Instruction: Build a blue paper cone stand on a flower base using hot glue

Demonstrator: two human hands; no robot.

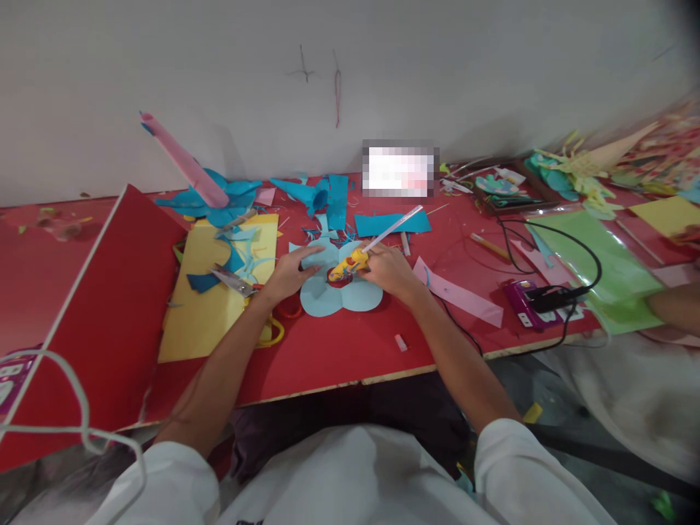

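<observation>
A yellow hot glue gun (pixel 350 264) with a long clear glue stick (pixel 394 227) rising from its back is gripped in my right hand (pixel 387 268). Its nozzle end points down-left over the dark hole in the middle of a light blue paper flower (pixel 322 297) with rounded petals. My left hand (pixel 291 274) rests on the flower's left side, thumb and index finger apart. Left of that hand lie scissors (pixel 235 281) with open metal blades, on a yellow sheet (pixel 189 324). Other scissors' yellow and red handles (pixel 278 332) show under my left forearm.
A blurred bright screen (pixel 398 172) leans against the wall. Blue paper scraps (pixel 392 222), a pink strip (pixel 459 293) and a purple power strip (pixel 528 302) with cables lie around. A red board (pixel 98 306) slants at left. Another person's arm (pixel 675 306) is at right.
</observation>
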